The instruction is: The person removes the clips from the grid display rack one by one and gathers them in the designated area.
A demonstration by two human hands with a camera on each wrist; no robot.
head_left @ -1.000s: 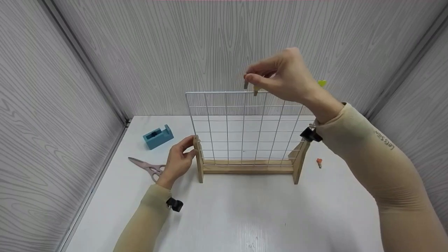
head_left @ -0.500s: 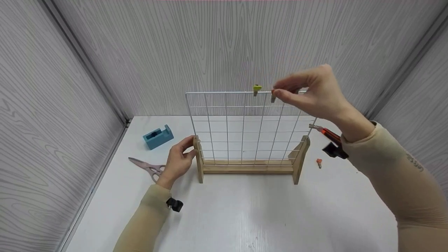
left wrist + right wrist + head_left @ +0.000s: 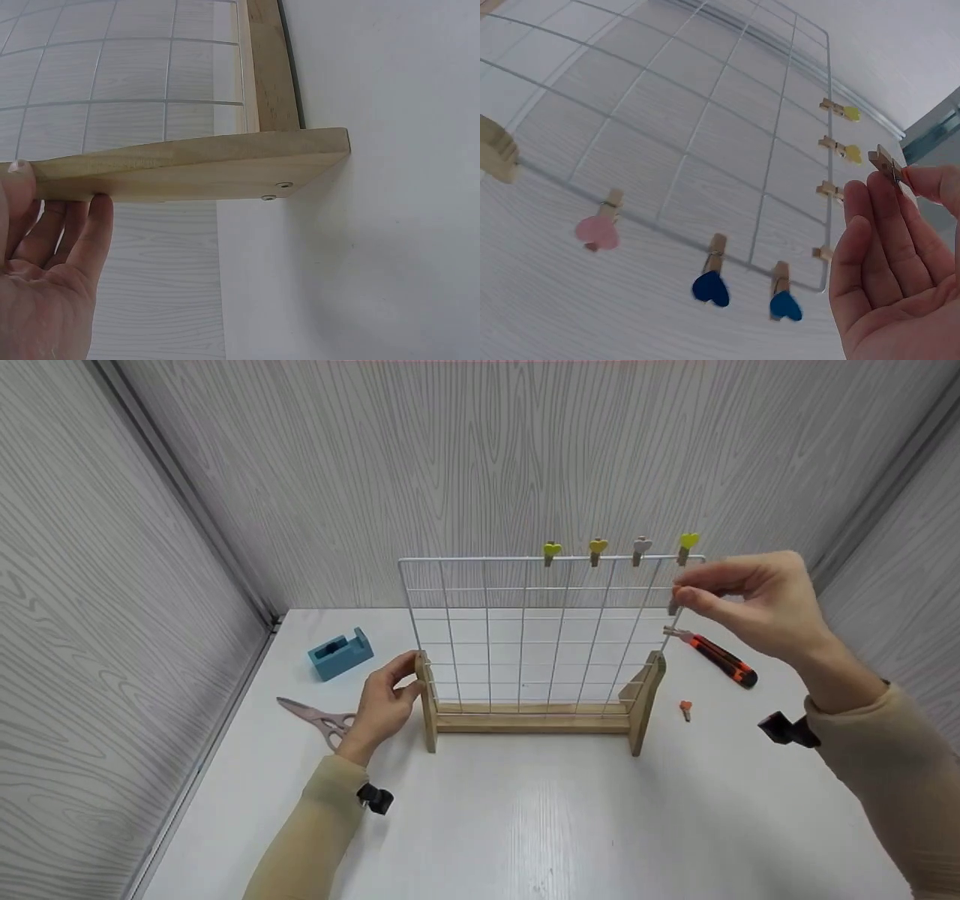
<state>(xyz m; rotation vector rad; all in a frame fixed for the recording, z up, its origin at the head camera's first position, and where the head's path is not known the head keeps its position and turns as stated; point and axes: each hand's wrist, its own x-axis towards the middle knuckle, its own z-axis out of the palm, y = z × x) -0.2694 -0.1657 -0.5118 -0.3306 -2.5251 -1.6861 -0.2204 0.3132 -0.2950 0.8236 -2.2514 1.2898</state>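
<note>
My left hand holds the left upright of the wooden stand, with thumb and fingertips on its edges in the left wrist view. A white wire grid stands upright in it. At the grid's upper right side, my right hand pinches a small wooden clothespin; its decoration is mostly covered by the fingers. Several heart clothespins sit along the top wire, among them a yellow one and a grey one. The right wrist view shows pink, dark blue and blue heart clothespins on the side wire.
An orange heart clothespin lies on the white table right of the stand. Behind it is a black and orange utility knife. To the left are a teal tape dispenser and pink scissors. Wood-grain panels enclose the back and sides.
My right hand has moved right and down from above the middle of the top wire to the grid's right side, still pinching the clothespin. My left hand has stayed on the stand.
</note>
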